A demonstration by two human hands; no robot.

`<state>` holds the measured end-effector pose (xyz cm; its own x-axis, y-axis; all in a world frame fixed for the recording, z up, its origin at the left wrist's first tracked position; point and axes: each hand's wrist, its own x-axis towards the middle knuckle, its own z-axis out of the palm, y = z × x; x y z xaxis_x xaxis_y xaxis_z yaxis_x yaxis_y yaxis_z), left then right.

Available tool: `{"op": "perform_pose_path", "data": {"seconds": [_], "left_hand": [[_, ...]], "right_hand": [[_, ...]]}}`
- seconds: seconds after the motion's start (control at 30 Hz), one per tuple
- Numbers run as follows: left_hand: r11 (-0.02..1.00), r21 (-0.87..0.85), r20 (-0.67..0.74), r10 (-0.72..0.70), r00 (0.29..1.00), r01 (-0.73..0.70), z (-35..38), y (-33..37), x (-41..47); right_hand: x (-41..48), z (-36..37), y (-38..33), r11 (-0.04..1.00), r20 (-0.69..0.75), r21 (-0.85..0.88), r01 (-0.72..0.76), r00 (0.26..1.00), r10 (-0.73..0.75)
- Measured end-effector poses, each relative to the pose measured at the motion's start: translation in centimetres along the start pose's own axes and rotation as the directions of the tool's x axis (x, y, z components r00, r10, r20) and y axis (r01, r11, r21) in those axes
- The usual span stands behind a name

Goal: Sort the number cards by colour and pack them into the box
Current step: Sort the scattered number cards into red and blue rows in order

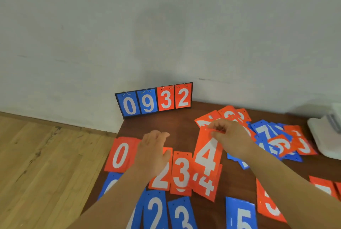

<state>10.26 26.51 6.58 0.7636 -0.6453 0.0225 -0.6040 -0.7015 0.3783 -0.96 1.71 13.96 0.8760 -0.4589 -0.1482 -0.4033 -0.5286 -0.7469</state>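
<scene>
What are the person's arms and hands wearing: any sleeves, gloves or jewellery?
Both forearms are bare to the frame edge; no sleeves show. The left hand and right hand have no gloves, and no watch, bracelet or ring is visible, though the picture is blurred.

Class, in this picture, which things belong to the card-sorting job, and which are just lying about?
Belong: orange 4 card pinched by the right hand; left hand on the orange row; blue row; unsorted pile.
Lying about: scoreboard stand at the back; white object at the right edge, unidentifiable.
</scene>
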Motion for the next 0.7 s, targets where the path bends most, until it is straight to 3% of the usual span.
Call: {"op": "perform_pose_path", "data": {"seconds": [0.33, 0.7], "left_hand": [[0.997, 0.027, 0.143, -0.076, 0.987, 0.073, 5.0, -1.3, -3.5], [0.990, 0.055, 0.201, -0.135, 0.970, 0.126, 4.8, -3.5, -5.6]], "right_hand": [[-2.3, 6.4, 10.4, 0.978, 0.128, -0.035, -0.206, 0.969, 0.209], [-2.5, 8.1, 11.3, 0.936, -0.017, -0.215, -0.279, 0.959, 0.282]]}}
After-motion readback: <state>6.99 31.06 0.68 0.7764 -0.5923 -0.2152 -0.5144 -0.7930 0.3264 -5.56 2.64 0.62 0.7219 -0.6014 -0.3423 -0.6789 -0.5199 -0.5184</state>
